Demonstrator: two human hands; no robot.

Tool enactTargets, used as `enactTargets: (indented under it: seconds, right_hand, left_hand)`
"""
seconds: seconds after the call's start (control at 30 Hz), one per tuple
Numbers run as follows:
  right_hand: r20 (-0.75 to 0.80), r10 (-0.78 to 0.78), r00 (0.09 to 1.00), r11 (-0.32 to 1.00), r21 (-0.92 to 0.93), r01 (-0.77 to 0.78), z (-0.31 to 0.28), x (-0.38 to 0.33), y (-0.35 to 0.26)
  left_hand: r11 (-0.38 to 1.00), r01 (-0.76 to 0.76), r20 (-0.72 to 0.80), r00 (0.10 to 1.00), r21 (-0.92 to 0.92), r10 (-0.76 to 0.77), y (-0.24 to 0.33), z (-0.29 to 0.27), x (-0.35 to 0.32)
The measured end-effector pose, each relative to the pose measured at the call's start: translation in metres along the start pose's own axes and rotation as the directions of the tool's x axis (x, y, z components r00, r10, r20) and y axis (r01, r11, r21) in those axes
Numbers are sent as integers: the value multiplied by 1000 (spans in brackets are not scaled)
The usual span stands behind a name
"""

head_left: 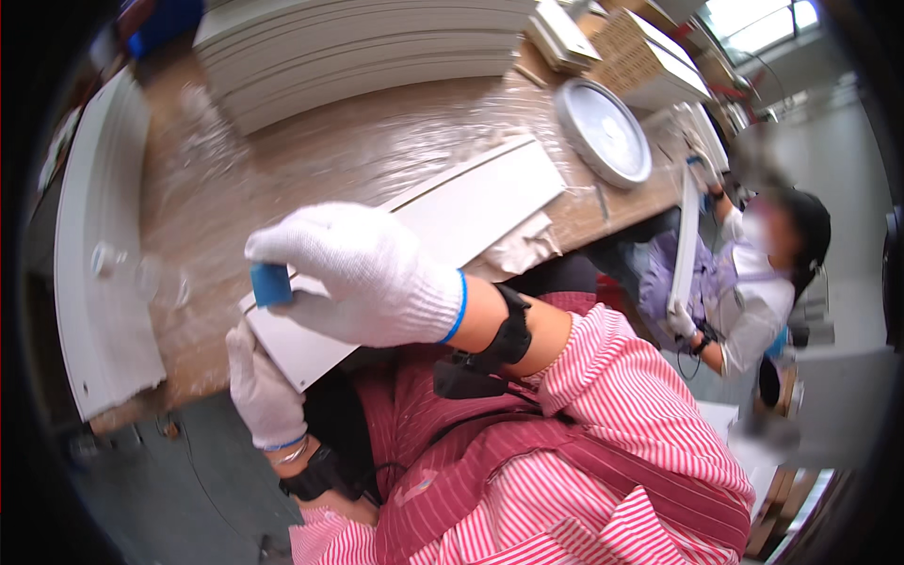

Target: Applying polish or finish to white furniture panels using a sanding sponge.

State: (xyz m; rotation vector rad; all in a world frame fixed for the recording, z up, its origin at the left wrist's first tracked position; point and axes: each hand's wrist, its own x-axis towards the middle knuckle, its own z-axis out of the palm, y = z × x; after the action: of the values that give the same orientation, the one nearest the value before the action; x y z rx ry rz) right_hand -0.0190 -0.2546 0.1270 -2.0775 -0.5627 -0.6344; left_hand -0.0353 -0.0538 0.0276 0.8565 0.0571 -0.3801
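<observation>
A long white board (480,212) lies slantwise along the near edge of the table, its near-left end sticking out over the edge. My left hand (266,388), in a white knitted glove, grips that end, with the fingers partly hidden at the board's edge. My right hand (353,268), gloved the same way, is closed on a small blue block (271,284), pinched between thumb and fingers. It is over the board's left part; whether the block touches the board I cannot tell.
Stacked white boards (377,56) stand at the back, more boards (104,254) at the left. Plastic film covers the brown table (217,207). A round grey lid-like disc (603,132) and a crumpled white cloth (523,247) lie rightward. A co-worker (744,273) holds a white strip at the right.
</observation>
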Motion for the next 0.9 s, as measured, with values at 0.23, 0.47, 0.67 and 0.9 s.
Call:
enactTargets:
  seconds: [0.23,0.47,0.67,0.9]
  right_hand:
    - [-377,352,857,896,-129,-425,-110,-115,56]
    - [-800,423,426,695,-15,-719,-226,-200,126]
    - [-719,438,540,670,-140,-729,-247,-220,166]
    - [-728,315,609,730,-225,-645,-256,-225,162]
  left_hand:
    - [872,49,-185,981,487,48,-15,-11,15]
    - [814,154,-287,958,559,16,-13,6,23]
    - [744,200,-315,949,638,15,-12,10,24]
    - [704,238,-356,934,669,23,-11,7,25]
